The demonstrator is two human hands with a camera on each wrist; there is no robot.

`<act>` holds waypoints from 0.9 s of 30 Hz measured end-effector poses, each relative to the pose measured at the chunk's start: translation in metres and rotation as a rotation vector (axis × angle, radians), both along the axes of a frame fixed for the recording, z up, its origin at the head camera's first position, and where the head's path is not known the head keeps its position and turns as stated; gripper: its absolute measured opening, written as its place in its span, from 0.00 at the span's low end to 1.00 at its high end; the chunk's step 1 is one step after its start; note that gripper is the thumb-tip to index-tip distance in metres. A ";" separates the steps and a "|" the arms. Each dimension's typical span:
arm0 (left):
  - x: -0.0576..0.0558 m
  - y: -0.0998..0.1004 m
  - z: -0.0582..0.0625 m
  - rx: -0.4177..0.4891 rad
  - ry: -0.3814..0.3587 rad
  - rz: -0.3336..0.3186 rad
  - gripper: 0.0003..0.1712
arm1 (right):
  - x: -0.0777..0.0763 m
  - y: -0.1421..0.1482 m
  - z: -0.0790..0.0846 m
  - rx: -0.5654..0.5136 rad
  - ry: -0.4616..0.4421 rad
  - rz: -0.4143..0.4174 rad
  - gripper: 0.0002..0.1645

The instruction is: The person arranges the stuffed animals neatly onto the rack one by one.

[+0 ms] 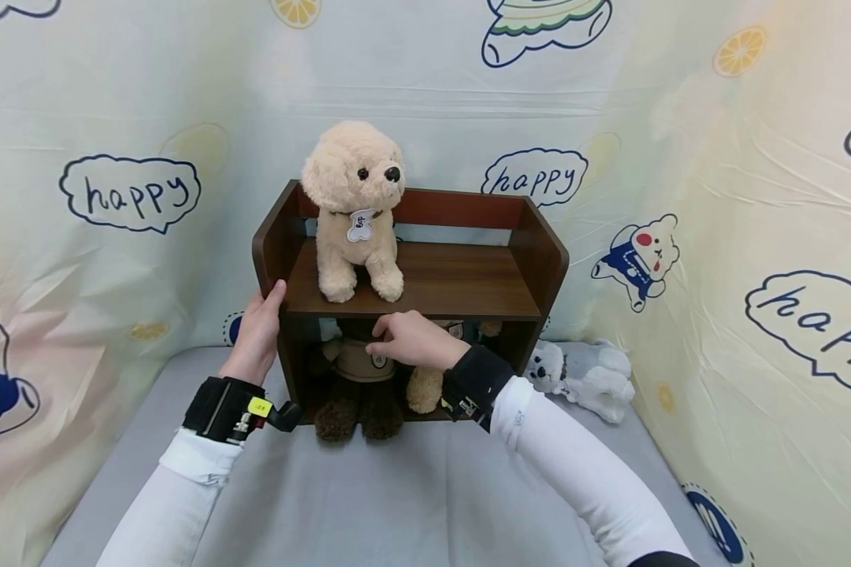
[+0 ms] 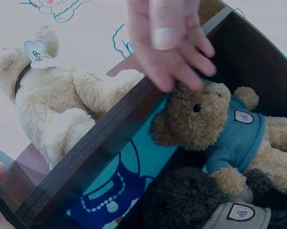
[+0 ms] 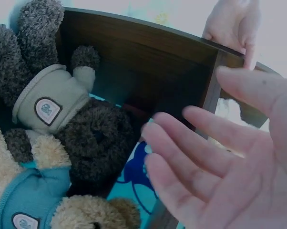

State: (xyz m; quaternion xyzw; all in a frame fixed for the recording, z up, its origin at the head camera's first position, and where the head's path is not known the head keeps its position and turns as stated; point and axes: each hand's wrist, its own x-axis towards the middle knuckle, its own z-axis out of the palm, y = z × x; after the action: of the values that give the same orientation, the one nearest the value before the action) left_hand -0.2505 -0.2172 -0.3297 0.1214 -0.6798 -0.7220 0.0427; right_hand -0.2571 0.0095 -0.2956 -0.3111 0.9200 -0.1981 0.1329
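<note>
My left hand [image 1: 258,331] grips the left side panel of a dark wooden two-tier shelf [image 1: 468,276], with the thumb at its front edge. In front of the middle board, my right hand [image 1: 418,339] is held with relaxed fingers and nothing in it. On the upper board sits a cream plush dog [image 1: 358,213] wearing a bone-shaped tag. Below, a dark brown teddy bear [image 3: 93,138] in a beige top sits in the left of the lower compartment. Beside it is a light brown teddy bear [image 2: 196,119] in a teal top, mostly hidden behind my right hand in the head view.
A grey and white plush dog [image 1: 585,378] lies right of the shelf on the grey cloth-covered table [image 1: 369,504]. A printed curtain [image 1: 184,299] hangs close behind and along the sides. The middle board overhangs the bears' heads.
</note>
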 end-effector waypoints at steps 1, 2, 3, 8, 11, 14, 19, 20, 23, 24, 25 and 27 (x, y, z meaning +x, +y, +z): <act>0.000 0.000 0.000 0.002 0.000 -0.001 0.39 | -0.001 0.001 -0.002 0.020 -0.022 0.009 0.21; 0.000 0.000 0.000 0.001 0.002 0.000 0.39 | -0.002 0.003 -0.003 0.037 -0.044 0.019 0.21; -0.001 0.000 0.000 0.002 0.003 0.002 0.38 | -0.003 0.004 -0.005 0.057 -0.057 0.030 0.20; -0.001 0.000 0.000 0.000 0.008 0.002 0.38 | -0.005 0.011 -0.014 0.133 -0.084 0.068 0.20; -0.001 0.000 0.000 0.002 -0.001 0.005 0.39 | -0.005 0.016 -0.020 0.153 -0.097 0.068 0.20; -0.001 0.001 0.001 0.007 -0.007 0.006 0.39 | -0.006 0.021 -0.027 0.178 -0.114 0.058 0.21; -0.002 0.000 0.000 0.001 -0.001 0.007 0.38 | -0.008 0.032 -0.041 0.217 -0.157 0.044 0.22; -0.002 0.000 0.000 0.000 0.000 0.007 0.38 | -0.008 0.034 -0.044 0.222 -0.163 0.043 0.21; -0.002 0.000 -0.001 -0.002 0.002 0.009 0.38 | -0.008 0.040 -0.051 0.243 -0.179 0.038 0.19; -0.001 0.000 -0.001 -0.001 0.003 0.009 0.38 | -0.008 0.042 -0.054 0.253 -0.187 0.035 0.18; -0.001 0.000 -0.001 -0.001 0.002 0.010 0.38 | -0.007 0.044 -0.056 0.260 -0.188 0.034 0.18; -0.001 0.001 0.000 -0.003 0.002 0.011 0.38 | -0.005 0.049 -0.060 0.274 -0.199 0.029 0.18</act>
State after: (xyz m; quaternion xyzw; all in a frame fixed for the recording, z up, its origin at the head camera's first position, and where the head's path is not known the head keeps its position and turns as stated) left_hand -0.2512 -0.2167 -0.3300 0.1245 -0.6801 -0.7209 0.0473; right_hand -0.2620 0.0581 -0.3558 -0.2823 0.9161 -0.0985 0.2672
